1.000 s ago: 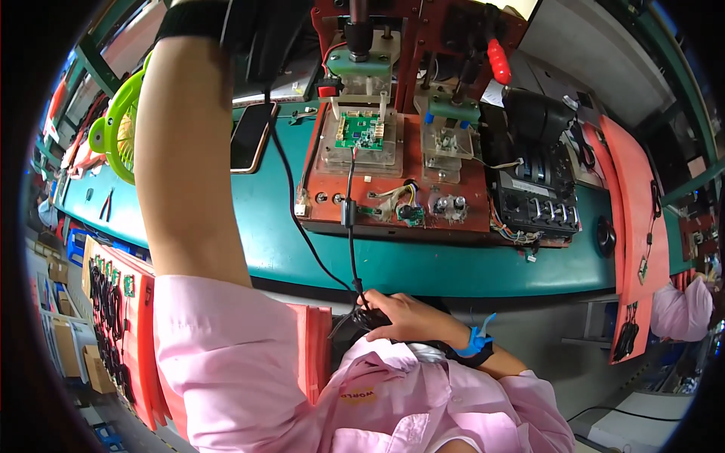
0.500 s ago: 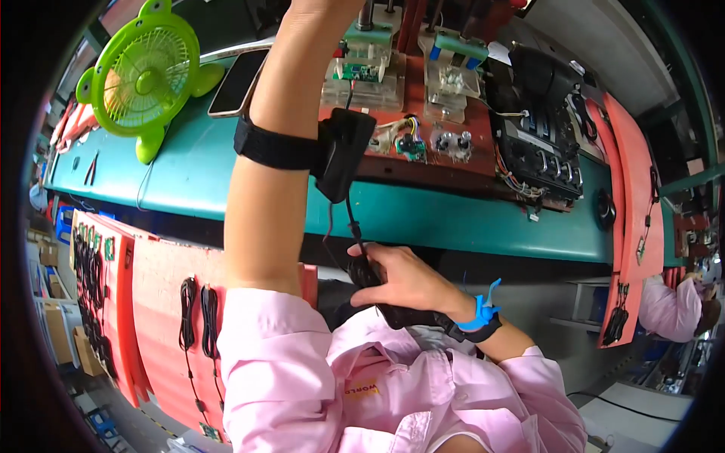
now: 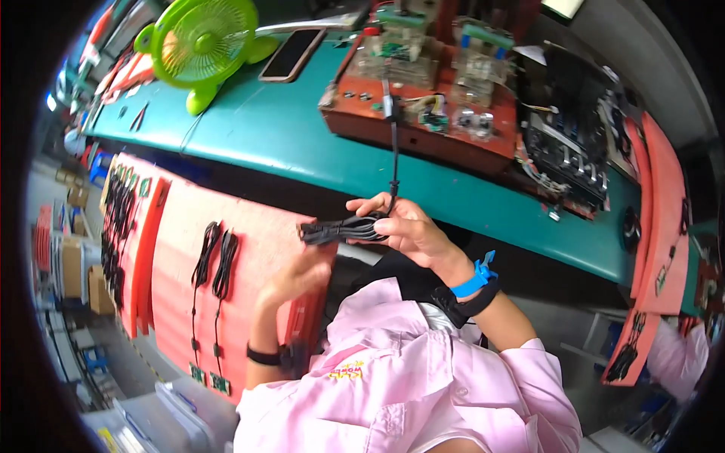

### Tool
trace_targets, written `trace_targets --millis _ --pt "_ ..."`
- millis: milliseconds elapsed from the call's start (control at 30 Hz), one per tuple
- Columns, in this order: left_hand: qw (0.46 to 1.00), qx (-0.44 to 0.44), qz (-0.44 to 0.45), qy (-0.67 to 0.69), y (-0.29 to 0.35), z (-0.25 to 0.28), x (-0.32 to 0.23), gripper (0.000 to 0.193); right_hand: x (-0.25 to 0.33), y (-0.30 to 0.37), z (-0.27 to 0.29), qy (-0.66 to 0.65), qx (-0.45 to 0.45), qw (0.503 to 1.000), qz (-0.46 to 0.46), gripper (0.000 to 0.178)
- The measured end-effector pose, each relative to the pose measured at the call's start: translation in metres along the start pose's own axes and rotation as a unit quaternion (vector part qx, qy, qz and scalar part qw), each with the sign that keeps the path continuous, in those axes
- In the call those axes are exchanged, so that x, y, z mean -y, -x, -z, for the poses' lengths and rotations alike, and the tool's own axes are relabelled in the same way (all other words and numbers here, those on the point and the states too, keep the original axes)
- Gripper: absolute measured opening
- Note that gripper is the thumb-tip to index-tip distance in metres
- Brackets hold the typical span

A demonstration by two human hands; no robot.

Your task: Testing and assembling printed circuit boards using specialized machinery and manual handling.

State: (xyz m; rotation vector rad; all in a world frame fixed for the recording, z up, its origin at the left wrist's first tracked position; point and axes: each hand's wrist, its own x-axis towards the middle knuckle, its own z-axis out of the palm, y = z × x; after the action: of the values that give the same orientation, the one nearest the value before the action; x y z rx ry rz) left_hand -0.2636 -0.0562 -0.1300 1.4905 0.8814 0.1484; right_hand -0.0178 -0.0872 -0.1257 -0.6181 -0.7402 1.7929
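Observation:
In my right hand (image 3: 414,235) a coiled bundle of black cable (image 3: 343,229) is gripped between thumb and fingers, its looped end pointing left. From the hand one strand runs up, with a small dark block on it, to a green circuit board (image 3: 393,50) in the test fixture (image 3: 423,130) on the bench. My left hand (image 3: 297,278) is just below the bundle's left end, over the pink foam board. Motion smears its fingers, so its grip cannot be made out. Two more cable bundles (image 3: 224,264) with small boards lie on the pink foam board (image 3: 264,219) at left.
A green fan (image 3: 204,45) and a phone (image 3: 293,55) stand at the back of the green bench (image 3: 264,136). Black equipment with wires (image 3: 566,151) sits right of the fixture. Pink boards (image 3: 661,219) lean at the right, near another person's pink sleeve (image 3: 677,355).
My left hand has come down from above the fixture to beside the cable bundle. My right hand has risen slightly with the bundle, and the view has shifted.

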Motion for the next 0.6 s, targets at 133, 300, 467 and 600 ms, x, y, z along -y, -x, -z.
trace_targets --millis 133,300,467,600 --pt "0.896 -0.224 -0.077 0.377 -0.032 0.003 -0.002 0.05 -0.005 -0.018 -0.006 -0.021 0.048 0.999 0.004 0.034" --pt "0.893 -0.217 -0.223 0.324 -0.045 0.043 -0.038 0.051 0.002 -0.029 -0.011 -0.045 0.037 0.997 -0.045 0.034" --pt "0.904 -0.225 -0.225 0.284 -0.053 0.059 -0.057 0.048 -0.006 -0.042 -0.008 -0.122 0.041 0.99 -0.056 0.032" --pt "0.912 -0.366 -0.182 -0.032 -0.062 0.072 -0.058 0.043 -0.005 -0.05 -0.013 -0.101 0.01 0.994 -0.047 0.03"
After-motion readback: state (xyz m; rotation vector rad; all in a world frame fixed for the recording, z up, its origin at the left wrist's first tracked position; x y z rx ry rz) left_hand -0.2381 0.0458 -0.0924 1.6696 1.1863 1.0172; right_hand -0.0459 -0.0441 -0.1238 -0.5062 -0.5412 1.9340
